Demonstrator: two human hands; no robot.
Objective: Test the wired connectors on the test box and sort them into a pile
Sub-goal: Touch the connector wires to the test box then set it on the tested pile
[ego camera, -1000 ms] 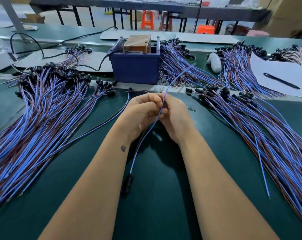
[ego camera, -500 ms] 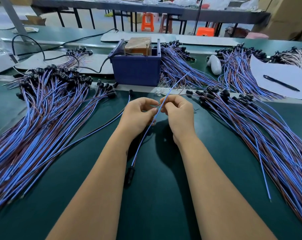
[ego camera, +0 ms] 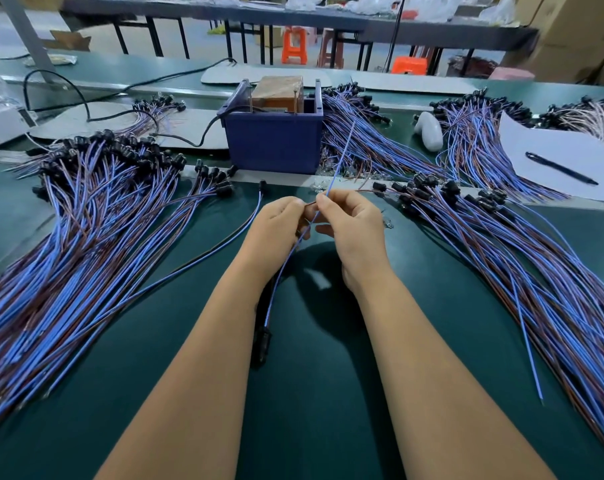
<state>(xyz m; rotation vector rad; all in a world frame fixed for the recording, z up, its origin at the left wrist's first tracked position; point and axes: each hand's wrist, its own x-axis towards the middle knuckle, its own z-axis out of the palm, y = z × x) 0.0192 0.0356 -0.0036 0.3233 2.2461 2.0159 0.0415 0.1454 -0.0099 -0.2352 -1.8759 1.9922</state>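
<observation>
My left hand [ego camera: 276,226] and my right hand [ego camera: 352,226] meet over the green mat and both pinch one wired connector. Its blue wire [ego camera: 340,157] sticks up from my right fingertips toward the test box [ego camera: 274,143], a dark blue bin holding a brown block. Its brown wire runs sideways between my fingers. The black connector plug [ego camera: 262,341] hangs below my left wrist. A large pile of blue and brown wired connectors [ego camera: 68,237] spreads on the left, another pile [ego camera: 536,271] on the right.
One single wired connector [ego camera: 245,223] lies on the mat left of my hands. Behind the box lie more wire bundles [ego camera: 359,140], a white object [ego camera: 430,129], a paper sheet [ego camera: 570,157] with a black pen [ego camera: 560,168], and a black power cable [ego camera: 196,140].
My hands have drawn slightly apart, spreading the wire's two free ends; the blue end now stands up from my right fingers. The plug still hangs below my left wrist.
</observation>
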